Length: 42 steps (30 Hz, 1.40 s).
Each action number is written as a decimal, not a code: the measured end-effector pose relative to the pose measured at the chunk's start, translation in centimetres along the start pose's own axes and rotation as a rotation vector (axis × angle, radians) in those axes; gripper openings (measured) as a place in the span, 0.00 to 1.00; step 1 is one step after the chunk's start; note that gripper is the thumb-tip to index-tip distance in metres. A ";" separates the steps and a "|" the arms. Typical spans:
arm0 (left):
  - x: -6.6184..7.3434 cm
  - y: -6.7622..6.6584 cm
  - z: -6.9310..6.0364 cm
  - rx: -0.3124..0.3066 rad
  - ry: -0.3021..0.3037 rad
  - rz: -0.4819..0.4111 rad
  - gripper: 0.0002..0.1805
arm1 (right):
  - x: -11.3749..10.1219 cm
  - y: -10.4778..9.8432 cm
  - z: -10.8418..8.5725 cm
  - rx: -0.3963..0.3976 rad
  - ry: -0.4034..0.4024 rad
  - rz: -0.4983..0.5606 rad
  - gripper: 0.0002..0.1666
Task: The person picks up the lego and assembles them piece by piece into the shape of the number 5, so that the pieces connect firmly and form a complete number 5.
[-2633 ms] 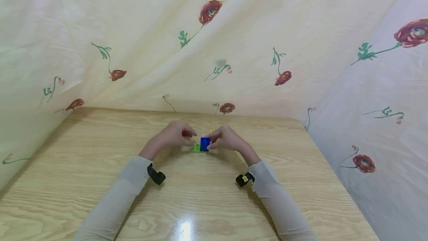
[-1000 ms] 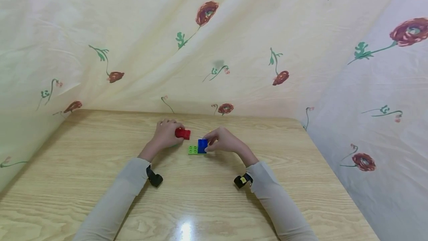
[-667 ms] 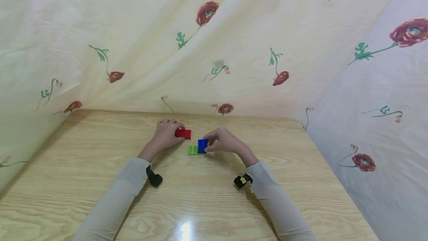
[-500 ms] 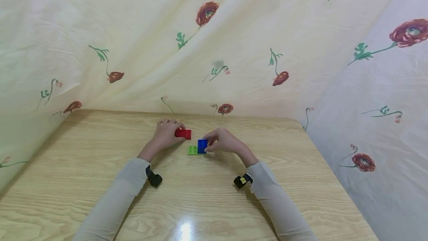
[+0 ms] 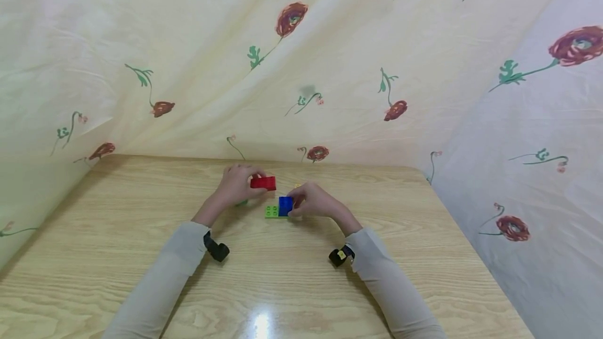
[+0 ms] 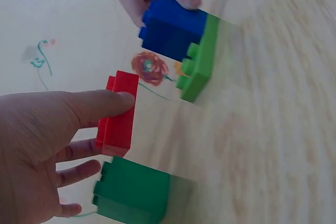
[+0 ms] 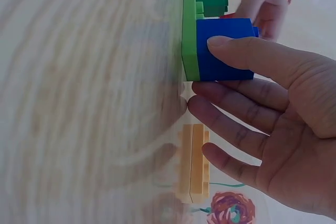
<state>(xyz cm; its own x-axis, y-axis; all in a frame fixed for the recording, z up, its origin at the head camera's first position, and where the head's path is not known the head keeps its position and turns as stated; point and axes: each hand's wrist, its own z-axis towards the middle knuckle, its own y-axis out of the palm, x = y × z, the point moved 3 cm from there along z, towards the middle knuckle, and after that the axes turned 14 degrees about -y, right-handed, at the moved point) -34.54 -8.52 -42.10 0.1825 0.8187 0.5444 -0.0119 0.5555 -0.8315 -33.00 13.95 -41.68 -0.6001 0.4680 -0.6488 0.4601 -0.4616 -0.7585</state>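
Observation:
My left hand (image 5: pixel 234 186) pinches a red toy brick (image 5: pixel 264 183) between thumb and fingers; in the left wrist view the brick (image 6: pixel 119 124) is held above the table. My right hand (image 5: pixel 320 203) grips a blue brick (image 5: pixel 285 205), its thumb flat on one side in the right wrist view. The blue brick sits on the right half of a thin light green brick (image 5: pixel 271 212) lying on the table, whose left studs are bare. Beneath my left hand stands a dark green brick (image 6: pixel 134 192), mostly hidden in the head view.
Thin yellow-orange bricks (image 7: pixel 194 166) lie behind my right hand, nearly hidden in the head view. The wooden table (image 5: pixel 282 276) ends at a flowered cloth (image 5: pixel 212 67) at the back. A wrist camera (image 5: pixel 216 250) is strapped on each wrist.
My left hand drew back left from the blue brick and took hold of the red brick. It has since lifted it slightly, up and to the right. My right hand stays on the blue brick.

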 end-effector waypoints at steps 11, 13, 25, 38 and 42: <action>1.4 -1.5 -0.4 -0.063 0.070 -0.155 0.19 | 0.3 0.2 0.0 0.001 -0.007 -0.002 0.18; 1.6 -1.6 -0.5 -0.078 0.074 -0.176 0.19 | 0.3 0.2 0.0 0.000 -0.008 -0.001 0.18; 2.7 -2.1 -1.0 -0.121 0.097 -0.205 0.21 | 0.3 0.1 0.0 0.002 -0.013 0.023 0.17; 3.7 -1.5 -1.4 -0.116 0.156 -0.176 0.18 | 0.3 0.1 -0.2 0.005 -0.007 0.051 0.18; 3.7 -1.0 -1.4 -0.137 0.157 -0.161 0.17 | 0.3 0.1 -0.1 0.005 -0.007 0.049 0.19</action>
<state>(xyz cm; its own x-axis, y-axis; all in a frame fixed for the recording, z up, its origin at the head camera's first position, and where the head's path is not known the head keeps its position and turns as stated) -32.49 -6.25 -39.46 0.3216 0.6827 0.6561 0.1610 0.6434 -0.7484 -33.02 14.14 -41.93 -0.5815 0.4389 -0.6850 0.4861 -0.4877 -0.7252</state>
